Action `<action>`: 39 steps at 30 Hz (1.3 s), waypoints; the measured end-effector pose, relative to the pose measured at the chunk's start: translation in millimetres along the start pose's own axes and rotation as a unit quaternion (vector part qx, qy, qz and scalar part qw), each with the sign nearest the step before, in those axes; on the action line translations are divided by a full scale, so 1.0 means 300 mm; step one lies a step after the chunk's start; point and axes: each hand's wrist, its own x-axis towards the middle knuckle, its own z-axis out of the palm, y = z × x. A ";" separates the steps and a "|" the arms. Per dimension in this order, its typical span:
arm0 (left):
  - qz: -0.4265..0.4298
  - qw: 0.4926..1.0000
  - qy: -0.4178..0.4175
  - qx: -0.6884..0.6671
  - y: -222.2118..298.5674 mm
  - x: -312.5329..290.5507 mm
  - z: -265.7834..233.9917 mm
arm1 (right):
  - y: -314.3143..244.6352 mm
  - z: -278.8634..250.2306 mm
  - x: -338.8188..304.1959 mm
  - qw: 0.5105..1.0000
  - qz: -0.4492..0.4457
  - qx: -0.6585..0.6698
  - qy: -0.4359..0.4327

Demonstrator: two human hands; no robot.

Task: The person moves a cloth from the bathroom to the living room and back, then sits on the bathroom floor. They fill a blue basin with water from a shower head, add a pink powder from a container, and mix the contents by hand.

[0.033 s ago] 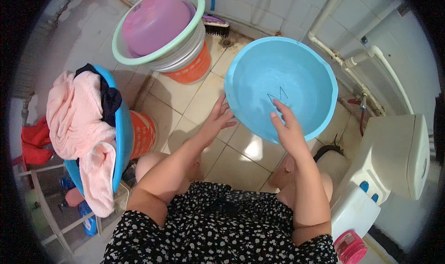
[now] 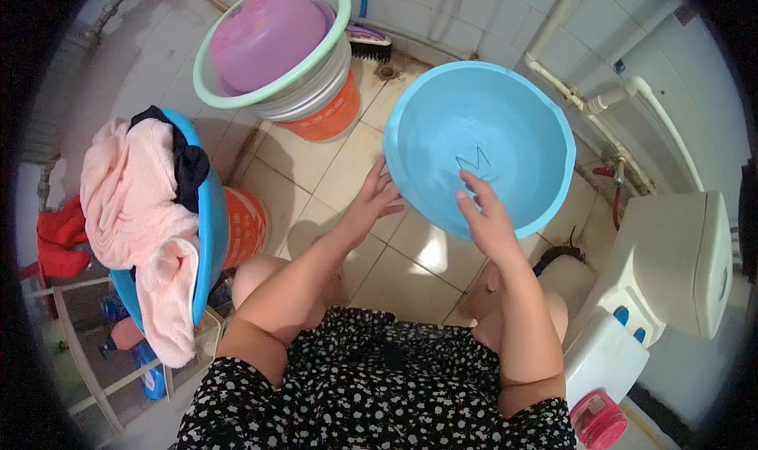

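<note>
A large light-blue plastic basin (image 2: 493, 103) stands in front of me, its inside bare apart from a thin dark zigzag line near the bottom. My left hand (image 2: 369, 200) is beside the basin's left rim, fingers spread, the tips at or very near its outer wall; whether they touch I cannot tell. Over the near right rim reaches my right hand (image 2: 491, 219), with index finger and thumb apart and nothing visible in it. Its other fingers are mostly hidden.
To the left, a blue basin (image 2: 212, 233) holds a pink fluffy cloth (image 2: 130, 197) and dark fabric, above an orange bucket (image 2: 246, 227). Far left stands a bucket (image 2: 328, 117) topped by a green basin (image 2: 341, 16) and purple basin (image 2: 264, 35). A toilet (image 2: 671, 260) is at right.
My right hand's fingers have shifted very slightly over the basin's near rim. Otherwise both hands and the basin keep their places.
</note>
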 end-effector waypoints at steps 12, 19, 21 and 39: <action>-0.052 0.986 -0.014 0.159 -0.251 -0.201 -0.047 | 0.027 0.184 -0.306 0.955 -0.139 -0.174 -0.195; -0.036 0.869 -0.065 0.489 -0.315 -0.259 -0.063 | 0.048 0.244 -0.335 0.954 -0.077 -0.225 -0.181; -0.082 0.775 -0.095 0.620 -0.335 -0.316 -0.032 | 0.018 0.282 -0.348 0.953 -0.056 -0.247 -0.168; -0.084 0.634 -0.172 0.750 -0.079 -0.259 -0.164 | 0.240 0.225 -0.219 0.887 0.106 -0.335 -0.299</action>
